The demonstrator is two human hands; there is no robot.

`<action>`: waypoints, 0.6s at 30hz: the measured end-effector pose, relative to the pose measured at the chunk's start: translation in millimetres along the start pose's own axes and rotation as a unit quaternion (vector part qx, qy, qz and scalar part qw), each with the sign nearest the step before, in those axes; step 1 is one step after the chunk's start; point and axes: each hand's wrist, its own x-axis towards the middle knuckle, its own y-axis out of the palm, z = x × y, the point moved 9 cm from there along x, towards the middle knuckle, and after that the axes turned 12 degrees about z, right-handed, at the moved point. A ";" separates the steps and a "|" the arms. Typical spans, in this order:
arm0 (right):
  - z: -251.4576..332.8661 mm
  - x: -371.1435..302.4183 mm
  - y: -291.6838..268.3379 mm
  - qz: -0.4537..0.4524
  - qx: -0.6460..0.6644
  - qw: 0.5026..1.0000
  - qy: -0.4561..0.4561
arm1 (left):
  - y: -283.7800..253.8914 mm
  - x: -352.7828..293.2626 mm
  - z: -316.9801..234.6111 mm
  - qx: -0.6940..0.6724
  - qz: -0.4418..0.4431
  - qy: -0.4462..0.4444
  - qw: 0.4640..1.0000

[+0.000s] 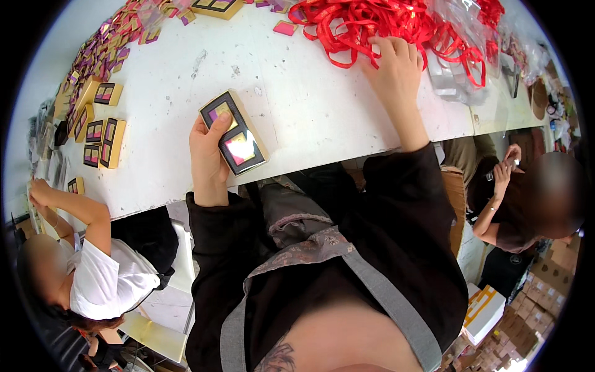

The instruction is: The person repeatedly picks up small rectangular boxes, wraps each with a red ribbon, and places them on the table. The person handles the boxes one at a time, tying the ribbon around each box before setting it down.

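Observation:
My left hand (pixel 207 155) grips a gold-edged box (pixel 255 137) near the front of the table, its thumb across the top face. Two windows in the box's dark insert show gold, pink and purple squares, and light glares off the lower one. At the far side, my right hand (pixel 398 73) lies on the near edge of a tangled heap of red ribbons (pixel 347 28). Its fingers are bent in among the loops and look closed on ribbon, though the fingertips are partly hidden.
Several similar boxes (pixel 112 144) stand at the left of the white table (pixel 304 118). Behind them spreads a pile of small coloured squares (pixel 105 46). Clear plastic bags (pixel 455 84) lie right of the ribbons. One person (pixel 114 273) works at the left, another (pixel 527 198) at the right.

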 end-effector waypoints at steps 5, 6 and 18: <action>-44.4 9.9 27.2 0.094 0.141 0.980 0.108 | 16.8 1.1 -10.6 0.023 0.011 0.064 0.998; -57.0 15.9 33.4 0.146 0.304 0.924 0.182 | 19.9 1.6 -12.7 0.034 0.017 0.068 0.997; 77.7 73.1 -1.9 0.248 0.666 0.702 0.045 | 91.1 14.0 -74.8 0.165 0.092 0.215 0.958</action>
